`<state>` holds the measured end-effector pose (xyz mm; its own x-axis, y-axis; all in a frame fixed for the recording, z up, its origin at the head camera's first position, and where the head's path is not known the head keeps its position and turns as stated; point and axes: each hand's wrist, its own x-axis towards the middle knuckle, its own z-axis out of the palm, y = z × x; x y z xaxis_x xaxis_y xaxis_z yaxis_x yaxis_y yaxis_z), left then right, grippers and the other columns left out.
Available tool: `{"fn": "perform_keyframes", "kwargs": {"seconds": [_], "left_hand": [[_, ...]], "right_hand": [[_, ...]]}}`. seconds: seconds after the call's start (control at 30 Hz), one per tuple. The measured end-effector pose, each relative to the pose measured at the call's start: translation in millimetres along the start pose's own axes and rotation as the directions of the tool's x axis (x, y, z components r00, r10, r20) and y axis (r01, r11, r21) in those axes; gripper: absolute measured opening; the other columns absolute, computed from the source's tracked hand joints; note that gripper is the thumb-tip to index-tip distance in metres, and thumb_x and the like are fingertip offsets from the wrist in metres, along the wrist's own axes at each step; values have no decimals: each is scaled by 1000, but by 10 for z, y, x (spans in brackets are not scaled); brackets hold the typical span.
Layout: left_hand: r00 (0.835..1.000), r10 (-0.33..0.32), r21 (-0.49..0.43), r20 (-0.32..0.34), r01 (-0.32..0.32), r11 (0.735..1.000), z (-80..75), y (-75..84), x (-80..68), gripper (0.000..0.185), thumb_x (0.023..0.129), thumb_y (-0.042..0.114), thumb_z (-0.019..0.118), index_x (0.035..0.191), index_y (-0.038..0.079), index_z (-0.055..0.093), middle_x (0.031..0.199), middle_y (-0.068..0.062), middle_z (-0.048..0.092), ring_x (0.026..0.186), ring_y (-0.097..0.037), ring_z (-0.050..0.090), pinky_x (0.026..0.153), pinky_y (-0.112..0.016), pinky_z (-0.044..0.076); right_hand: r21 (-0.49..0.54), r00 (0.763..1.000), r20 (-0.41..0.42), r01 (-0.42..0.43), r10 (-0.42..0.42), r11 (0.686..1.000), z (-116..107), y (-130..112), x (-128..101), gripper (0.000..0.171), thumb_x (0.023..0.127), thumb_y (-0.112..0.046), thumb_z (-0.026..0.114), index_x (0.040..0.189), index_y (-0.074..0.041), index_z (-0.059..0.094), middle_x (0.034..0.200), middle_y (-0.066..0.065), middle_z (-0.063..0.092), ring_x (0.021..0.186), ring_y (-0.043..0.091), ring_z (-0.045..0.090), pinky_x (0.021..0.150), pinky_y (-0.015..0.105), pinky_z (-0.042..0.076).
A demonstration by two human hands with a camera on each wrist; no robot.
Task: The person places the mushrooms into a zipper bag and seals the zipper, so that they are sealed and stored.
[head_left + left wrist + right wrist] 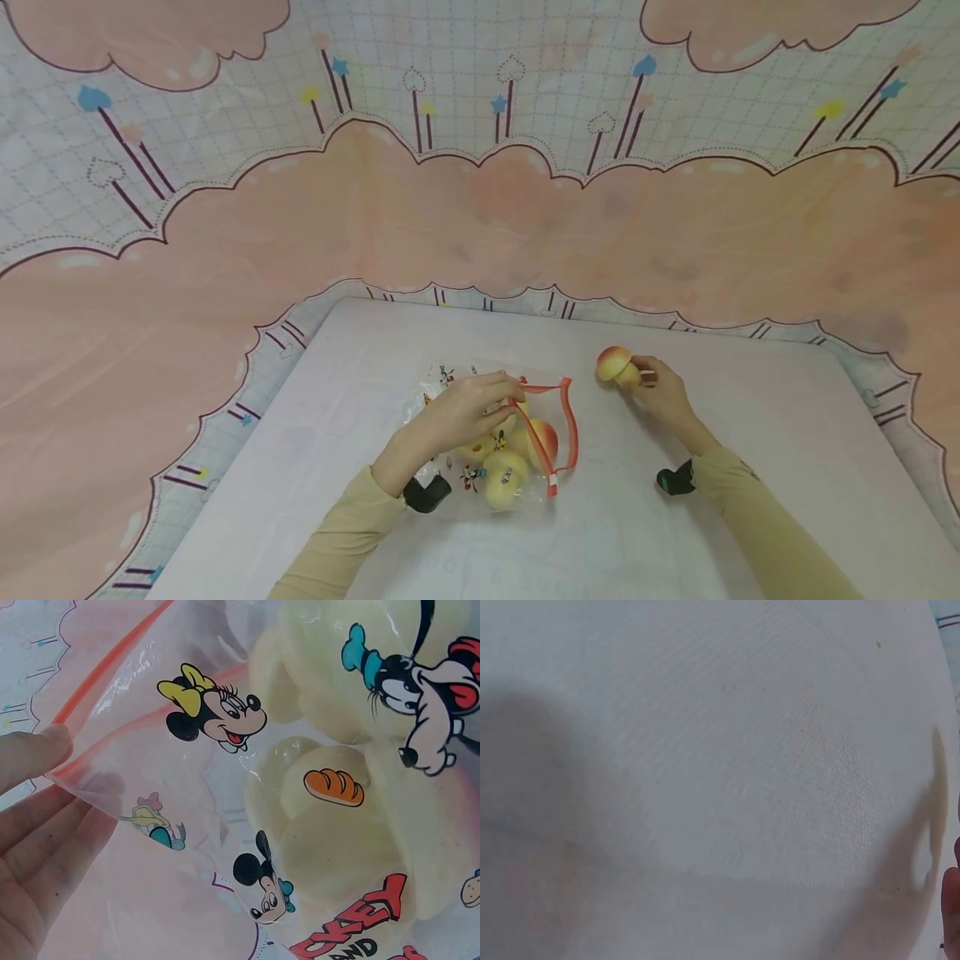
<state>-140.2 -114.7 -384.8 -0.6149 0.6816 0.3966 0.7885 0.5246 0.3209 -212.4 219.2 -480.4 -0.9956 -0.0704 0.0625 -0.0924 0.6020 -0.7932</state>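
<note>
My left hand (468, 408) pinches the edge of a clear plastic zip bag (112, 817) between thumb and fingers, beside its red zip strip (573, 429). Cartoon characters are printed on the bag, and several pale yellow rounded pieces (330, 847) show through it. One piece inside has a reddish side (545, 440). Right of the bag, my right hand (667, 400) holds a mushroom-shaped piece (615, 365), yellow with a red-orange top, by its narrower end. The right wrist view catches only some fingertips (951, 907) at its right edge, and the held piece is not visible there.
A white table (300, 475) lies under both hands. Behind it hangs a patterned cloth (465, 225) with peach cloud shapes. A black wrist device sits at each cuff, on the left (427, 495) and on the right (676, 478).
</note>
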Motion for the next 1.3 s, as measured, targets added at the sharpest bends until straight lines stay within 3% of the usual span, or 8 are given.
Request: {"fn": "perform_keyframes", "kwargs": {"seconds": [0.17, 0.37, 0.47, 0.73, 0.93, 1.0, 1.13, 1.3], "left_hand": [[1000, -7, -3, 9, 7, 1000, 3, 11, 14, 16, 88, 11, 69, 104, 9, 70, 107, -2, 71, 94, -12, 69, 81, -20, 56], [1000, -20, -7, 21, 20, 1000, 16, 14, 26, 17, 88, 10, 68, 105, 10, 70, 108, -2, 71, 94, -12, 69, 81, -20, 57], [1000, -21, -15, 18, 21, 1000, 28, 6, 26, 17, 88, 10, 68, 105, 10, 70, 108, -2, 71, 93, -12, 69, 80, -20, 57], [1000, -13, -13, 21, 13, 1000, 45, 2, 36, 16, 88, 10, 68, 105, 11, 69, 109, -3, 71, 96, -13, 68, 80, -20, 57], [1000, -12, 0, 29, 12, 1000, 57, -5, 44, 16, 89, 11, 67, 105, 11, 69, 109, -2, 71, 95, -13, 68, 80, -19, 56], [1000, -9, 0, 28, 9, 1000, 65, -11, 46, 16, 89, 11, 67, 105, 10, 70, 109, -3, 71, 95, -13, 68, 80, -19, 56], [1000, -4, 3, 26, 4, 1000, 77, -13, 49, 15, 89, 12, 67, 104, 10, 70, 109, -3, 71, 95, -13, 69, 80, -19, 56], [1000, 0, 4, 25, 0, 1000, 87, -13, 52, 15, 89, 12, 67, 104, 11, 70, 109, -2, 71, 96, -13, 69, 80, -19, 56]], "right_hand": [[9, 1000, -18, 10, -10, 1000, -26, 8, -26, 50, 87, -9, 68, 130, 7, 49, 127, 30, 54, 108, 42, 59, 94, 47, 52], [9, 998, -45, 38, -38, 999, -65, 10, -80, 46, 88, -8, 68, 128, 5, 52, 124, 27, 57, 108, 39, 60, 83, 16, 49], [18, 997, -55, 54, -53, 998, -83, -22, -119, 46, 88, -9, 68, 128, 5, 52, 126, 27, 57, 109, 40, 60, 80, 10, 45], [53, 993, -86, 79, -75, 995, -114, -142, -214, 45, 87, -7, 68, 128, 5, 53, 125, 27, 58, 107, 40, 60, 80, 14, 49], [100, 993, -97, 78, -69, 992, -118, -227, -244, 46, 87, -7, 69, 129, 3, 53, 127, 25, 57, 109, 37, 58, 78, 7, 46], [106, 992, -105, 79, -68, 991, -110, -253, -255, 46, 87, -7, 69, 129, 3, 54, 127, 23, 57, 107, 33, 59, 77, 5, 45], [95, 991, -114, 80, -69, 992, -101, -301, -297, 46, 86, -8, 70, 129, 0, 55, 127, 19, 59, 100, 10, 57, 79, 7, 47], [99, 992, -95, 88, -78, 991, -103, -363, -399, 47, 86, -11, 71, 129, -2, 55, 127, 17, 59, 95, -8, 51, 89, 30, 55]]}}
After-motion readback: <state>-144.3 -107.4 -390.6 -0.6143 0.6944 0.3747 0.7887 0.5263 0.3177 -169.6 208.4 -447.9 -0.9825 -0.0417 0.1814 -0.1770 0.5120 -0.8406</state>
